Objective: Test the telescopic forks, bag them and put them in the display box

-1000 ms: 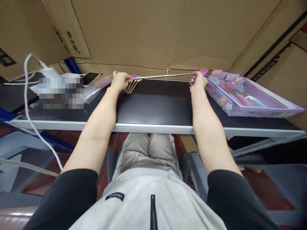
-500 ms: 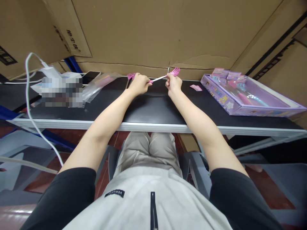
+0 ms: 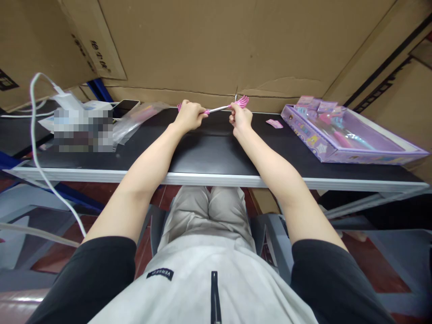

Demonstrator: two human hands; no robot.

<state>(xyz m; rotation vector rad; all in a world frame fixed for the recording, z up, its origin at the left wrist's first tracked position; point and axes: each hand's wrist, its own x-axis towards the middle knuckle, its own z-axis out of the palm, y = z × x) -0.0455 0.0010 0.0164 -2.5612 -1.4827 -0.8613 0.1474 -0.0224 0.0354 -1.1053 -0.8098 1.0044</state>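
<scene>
Above the back of the black table, a pink back scratcher (image 3: 218,109) with a shiny metal rod stretches between my hands. My left hand (image 3: 189,116) is closed round its pink handle end. At the other end, the fingers of my right hand (image 3: 241,119) pinch the rod just below the claw-shaped pink head (image 3: 242,101), which points up and right. Another pink claw head (image 3: 179,107) peeks out behind my left hand; the rest of it is hidden. A small pink card (image 3: 274,123) lies on the table to the right of my right hand.
At the right stands an open purple display box (image 3: 364,158) with packaged items inside. Clear plastic bags (image 3: 138,119), a phone (image 3: 126,108) and a white charger with cable (image 3: 69,101) are at the left. A cardboard wall (image 3: 202,49) rises behind the table (image 3: 216,155).
Both hands appear slightly further left along with the whole view. My left hand now covers more of the pink claw heads behind it. The grip on the back scratcher is unchanged.
</scene>
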